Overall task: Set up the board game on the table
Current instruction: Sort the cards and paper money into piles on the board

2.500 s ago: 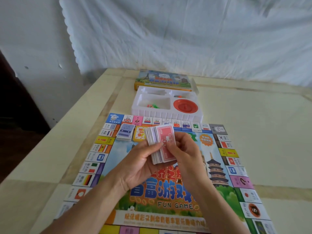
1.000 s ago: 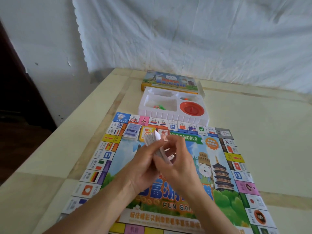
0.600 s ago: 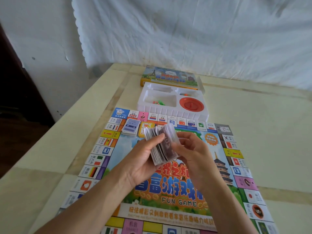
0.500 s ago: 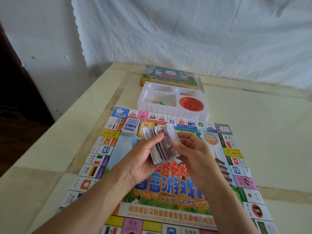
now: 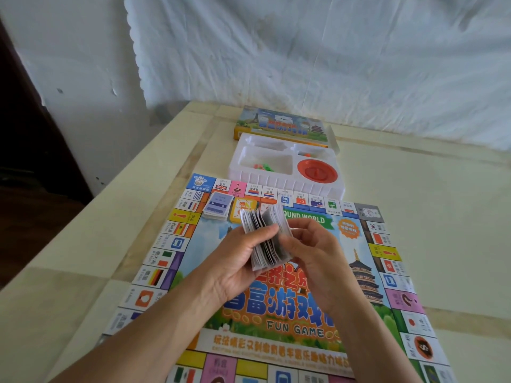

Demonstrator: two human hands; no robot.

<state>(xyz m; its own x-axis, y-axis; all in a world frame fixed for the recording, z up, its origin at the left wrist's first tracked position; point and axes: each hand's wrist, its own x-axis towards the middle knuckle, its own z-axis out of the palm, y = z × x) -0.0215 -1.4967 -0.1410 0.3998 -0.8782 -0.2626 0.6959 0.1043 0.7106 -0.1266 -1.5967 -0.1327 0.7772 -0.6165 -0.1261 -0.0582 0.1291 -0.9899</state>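
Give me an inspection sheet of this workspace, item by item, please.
Surface: pale table; game board lies flat on it.
Job's things: card stack held above the board; blue card pile on the board's far left; white tray with red disc and small pieces beyond it; box behind.
Clutter: nothing seen.
Grippers: left hand and right hand both grip the card stack.
Cables: nothing seen.
Surroundings: white sheet hung behind the table.
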